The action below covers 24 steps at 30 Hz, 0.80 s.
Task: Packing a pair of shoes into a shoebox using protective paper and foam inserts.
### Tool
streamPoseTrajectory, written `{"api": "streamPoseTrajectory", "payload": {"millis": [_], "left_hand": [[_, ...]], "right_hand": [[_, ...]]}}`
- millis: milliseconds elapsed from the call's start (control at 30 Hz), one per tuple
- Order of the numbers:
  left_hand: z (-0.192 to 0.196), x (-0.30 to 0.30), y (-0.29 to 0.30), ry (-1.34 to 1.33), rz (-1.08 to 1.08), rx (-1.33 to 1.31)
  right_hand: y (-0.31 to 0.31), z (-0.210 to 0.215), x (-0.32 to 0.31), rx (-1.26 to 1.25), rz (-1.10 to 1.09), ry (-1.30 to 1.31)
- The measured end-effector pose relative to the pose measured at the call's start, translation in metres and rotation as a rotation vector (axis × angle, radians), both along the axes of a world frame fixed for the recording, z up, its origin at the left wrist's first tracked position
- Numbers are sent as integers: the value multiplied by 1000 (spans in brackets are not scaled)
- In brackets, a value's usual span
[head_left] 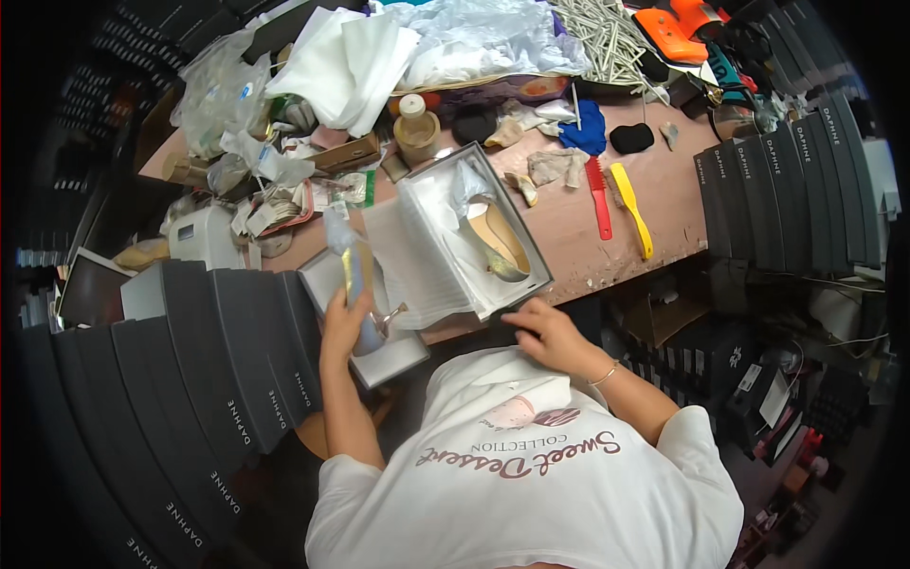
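Note:
My left hand (pixel 343 324) is closed around a glittery pale shoe (pixel 354 275), held upright over a grey-edged box lid (pixel 391 358); the shoe is partly blurred. To its right lies an open shoebox (pixel 536 254), tilted on the bench. Inside the box, a matching shoe (pixel 513 248) with a tan insole rests on white paper, its other end wrapped in crinkled clear plastic. White wrapping tissue (pixel 417 256) spreads over the box's left side. Just off the box's near right corner is my right hand (pixel 555 339), its fingers loosely bent and apart, with nothing visible in them.
Dark grey shoeboxes stand in rows at left (pixel 190 351) and right (pixel 787 194). A red brush (pixel 599 199) and a yellow brush (pixel 632 211) lie right of the open box. Behind are a bottle (pixel 413 128), a blue cloth (pixel 585 128), plastic bags (pixel 483 43) and an orange tool (pixel 668 36).

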<state>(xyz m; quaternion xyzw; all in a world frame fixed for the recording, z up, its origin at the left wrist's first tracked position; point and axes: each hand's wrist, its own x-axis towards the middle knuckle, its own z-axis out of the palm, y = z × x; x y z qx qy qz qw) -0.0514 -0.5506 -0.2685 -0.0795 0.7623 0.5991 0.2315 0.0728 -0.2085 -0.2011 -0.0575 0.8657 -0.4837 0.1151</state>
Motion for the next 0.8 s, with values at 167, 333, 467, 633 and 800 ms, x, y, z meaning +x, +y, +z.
{"api": "streamPoseTrajectory", "payload": {"millis": [167, 333, 467, 633, 800], "left_hand": [[36, -29, 107, 772, -628, -569], [-45, -63, 213, 1203, -1035, -645], [-26, -77, 211, 1212, -1103, -364], [112, -104, 209, 890, -715, 141], [136, -80, 187, -187, -532, 689]], "right_hand": [[38, 8, -14, -35, -333, -103], [38, 10, -1, -91, -292, -77], [58, 8, 23, -130, -411, -52], [85, 37, 2, -238, -665, 155], [86, 75, -51, -77, -530, 483]]}}
